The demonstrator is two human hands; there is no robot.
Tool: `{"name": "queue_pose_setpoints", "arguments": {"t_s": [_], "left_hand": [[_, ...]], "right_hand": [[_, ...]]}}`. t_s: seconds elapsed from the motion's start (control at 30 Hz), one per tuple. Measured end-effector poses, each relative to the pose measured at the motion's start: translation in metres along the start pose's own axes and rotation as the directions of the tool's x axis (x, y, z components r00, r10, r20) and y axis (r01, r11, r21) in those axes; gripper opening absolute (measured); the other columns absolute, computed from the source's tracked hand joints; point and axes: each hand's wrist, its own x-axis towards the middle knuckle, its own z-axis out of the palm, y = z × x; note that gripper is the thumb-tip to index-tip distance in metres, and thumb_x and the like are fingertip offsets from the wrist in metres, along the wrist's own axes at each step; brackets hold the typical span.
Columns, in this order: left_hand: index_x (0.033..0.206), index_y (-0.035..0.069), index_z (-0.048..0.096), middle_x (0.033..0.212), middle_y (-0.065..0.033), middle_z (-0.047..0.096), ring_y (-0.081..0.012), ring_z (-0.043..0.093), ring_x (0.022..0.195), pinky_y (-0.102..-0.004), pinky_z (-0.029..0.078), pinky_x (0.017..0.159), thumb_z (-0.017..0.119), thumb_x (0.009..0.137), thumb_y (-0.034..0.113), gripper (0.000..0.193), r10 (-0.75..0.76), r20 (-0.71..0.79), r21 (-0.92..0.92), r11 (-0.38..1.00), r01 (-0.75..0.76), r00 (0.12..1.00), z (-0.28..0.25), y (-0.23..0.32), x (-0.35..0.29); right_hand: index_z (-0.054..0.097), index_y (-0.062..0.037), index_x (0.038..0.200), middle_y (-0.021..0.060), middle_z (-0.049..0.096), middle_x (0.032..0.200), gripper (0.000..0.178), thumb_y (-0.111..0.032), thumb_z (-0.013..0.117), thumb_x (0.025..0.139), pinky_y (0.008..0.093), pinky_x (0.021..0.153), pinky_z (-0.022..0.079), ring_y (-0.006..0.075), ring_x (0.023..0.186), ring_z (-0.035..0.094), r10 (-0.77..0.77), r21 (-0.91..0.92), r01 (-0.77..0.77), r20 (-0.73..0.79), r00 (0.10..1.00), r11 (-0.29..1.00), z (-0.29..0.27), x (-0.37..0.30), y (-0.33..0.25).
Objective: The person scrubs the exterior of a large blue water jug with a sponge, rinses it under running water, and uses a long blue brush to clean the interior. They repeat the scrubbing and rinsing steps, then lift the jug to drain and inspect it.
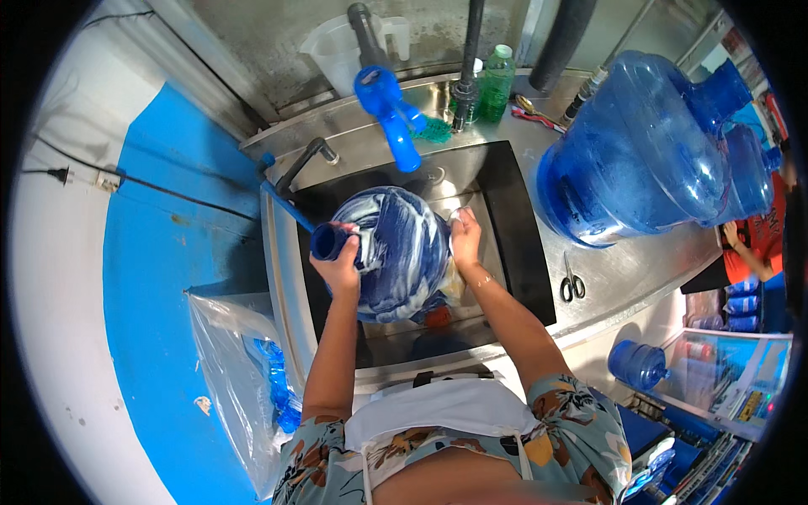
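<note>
A large blue water jug (396,244) lies tilted in the dark-rimmed sink (530,278), its side streaked with white foam. Its open neck points left, and my left hand (338,268) is closed round it. At the jug's right side is my right hand (466,240), fingers bent together over something white and foamy that I cannot make out. Below the jug, something yellowish and a red piece show in the sink, partly hidden. A blue tap fitting (389,109) on a grey pipe hangs over the far side of the sink.
Two more blue jugs, the nearer one large (631,160), stand on the steel counter at right. Scissors (571,279) lie beside the sink. Behind it are a green bottle (497,82), a green scrubber (433,130) and a small grey tap (311,160). Another person (762,240) is at far right.
</note>
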Motion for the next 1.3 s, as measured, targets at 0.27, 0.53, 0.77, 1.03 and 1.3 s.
{"name": "queue_pose_setpoints", "arguments": {"t_s": [0.27, 0.53, 0.77, 1.03, 1.3], "left_hand": [[0.132, -0.003, 0.039, 0.113, -0.0141, 0.058, -0.0231, 0.056, 0.103, -0.0361, 0.046, 0.092, 0.074, 0.083, 0.011, 0.061, 0.250, -0.158, 0.517, 0.845, -0.136, 0.955, 0.023, -0.026, 0.061], [0.133, -0.004, 0.044, 0.135, -0.0206, 0.047, -0.0294, 0.045, 0.124, -0.0397, 0.042, 0.098, 0.052, 0.096, 0.050, 0.066, 0.587, 0.361, 0.232, 0.696, -0.680, 0.724, 0.096, 0.108, 0.082], [0.107, 0.003, 0.065, 0.107, -0.0123, 0.062, -0.0250, 0.059, 0.098, -0.0340, 0.047, 0.084, 0.072, 0.081, 0.047, 0.052, 0.598, 0.569, 0.166, 0.588, -0.792, 0.564, 0.141, 0.170, 0.106], [0.090, 0.003, 0.066, 0.088, -0.0068, 0.058, -0.0186, 0.058, 0.079, -0.0282, 0.047, 0.069, 0.088, 0.065, 0.026, 0.041, 0.515, 0.524, 0.397, 0.557, -0.729, 0.679, 0.157, 0.196, 0.094], [0.119, 0.002, 0.056, 0.112, -0.0163, 0.054, -0.0319, 0.054, 0.104, -0.0381, 0.044, 0.091, 0.079, 0.078, 0.025, 0.052, 0.487, 0.519, 0.498, 0.495, -0.712, 0.702, 0.117, 0.164, 0.083]], "right_hand": [[0.064, 0.0034, 0.092, 0.0021, 0.066, 0.081, 0.013, -0.006, 0.055, 0.090, 0.0270, 0.069, 0.045, 0.0109, 0.073, 0.055, 0.431, 0.374, -0.349, -0.163, 0.888, 0.859, 0.020, 0.044, 0.067], [0.062, -0.0007, 0.091, 0.0198, 0.068, 0.089, 0.015, -0.010, 0.062, 0.080, 0.0416, 0.082, 0.051, 0.0393, 0.086, 0.065, 0.169, -0.524, -0.261, -0.217, 0.961, 0.811, -0.039, 0.027, 0.101], [0.048, -0.0008, 0.133, 0.0234, 0.054, 0.134, 0.054, -0.026, 0.062, 0.088, 0.0431, 0.102, 0.045, 0.0366, 0.124, 0.054, 0.950, -0.850, -0.441, 0.197, 0.242, 0.289, -0.099, -0.017, 0.185], [0.048, 0.0022, 0.131, 0.0242, 0.062, 0.118, 0.054, -0.019, 0.066, 0.085, 0.0424, 0.082, 0.054, 0.0327, 0.097, 0.066, 0.760, -0.731, -0.436, 0.172, 0.626, 0.525, -0.072, -0.050, 0.252], [0.043, -0.0049, 0.132, 0.0239, 0.056, 0.125, 0.065, -0.025, 0.074, 0.080, 0.0450, 0.098, 0.049, 0.0332, 0.117, 0.057, 0.815, -0.669, -0.707, -0.265, 0.515, 0.229, -0.062, -0.038, 0.238]]}}
